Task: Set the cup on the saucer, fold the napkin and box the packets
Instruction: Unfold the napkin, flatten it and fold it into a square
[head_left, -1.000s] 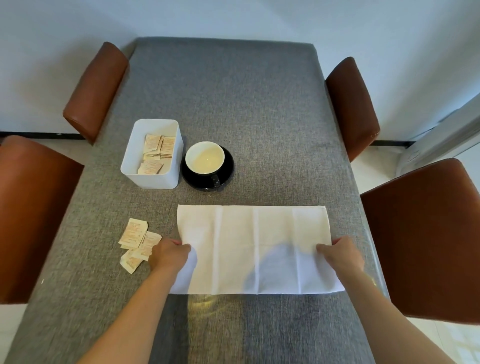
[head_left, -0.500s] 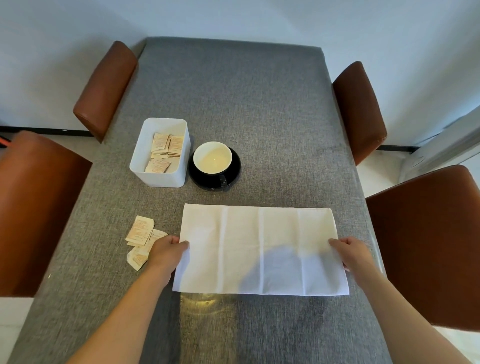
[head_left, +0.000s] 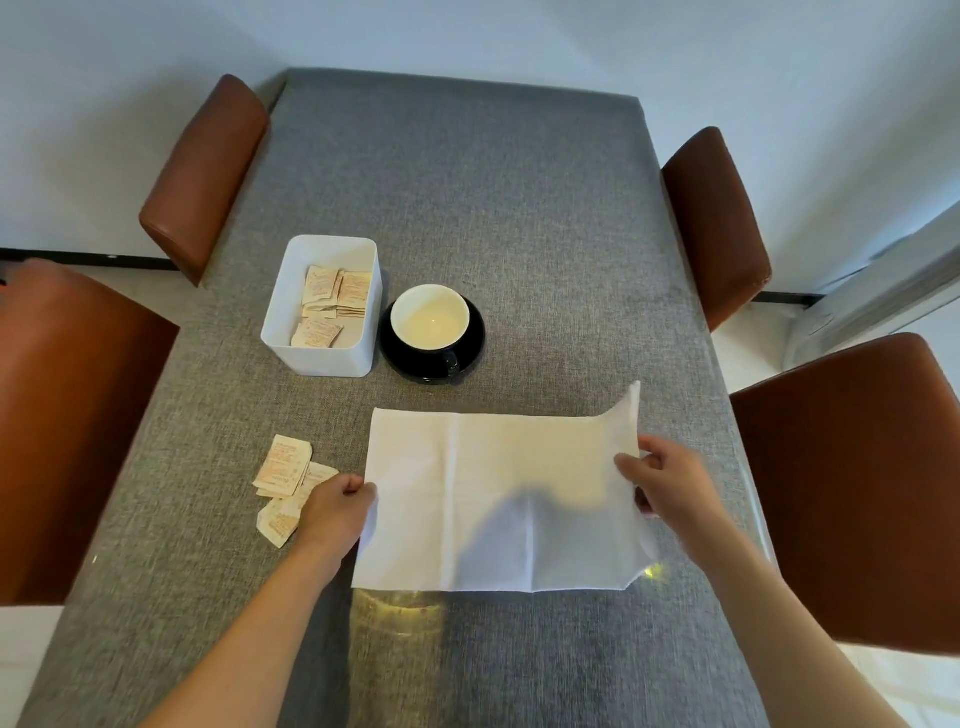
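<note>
Nearest: both forearms reach in over the grey cloth-covered table (head_left: 519, 218). White napkin (head_left: 467, 499) lies spread before the person, long side across, old crease lines visible.

Right hand (head_left: 670, 488) pinches the napkin's right edge between thumb and fingers; that end is lifted off the table, its far corner standing up in the air. Left hand (head_left: 335, 512) is curled, fingertips on the napkin's left edge, pinning it flat. Whether it pinches the cloth or only presses on it, cannot tell.

Step in hand, as I judge it: folding the napkin, right end about to go over to the left.

Next move calls for carrying the raised end across to meet the left edge, corners matched, left hand keeping the cloth from sliding, then pressing the fold down. Thin cloth, likely to sag or skew if carried by one point.

Just left of the left hand: loose packets (head_left: 285, 478), a small overlapping heap on the table, partly hidden by the wrist. Not boxed yet.

Farther: white box (head_left: 322, 358) holding several packets. Just right of it, black saucer (head_left: 470, 345) with the cup (head_left: 430, 322) on it, handle toward the person. That part looks done.

Brown chairs (head_left: 857, 478) on both sides.
</note>
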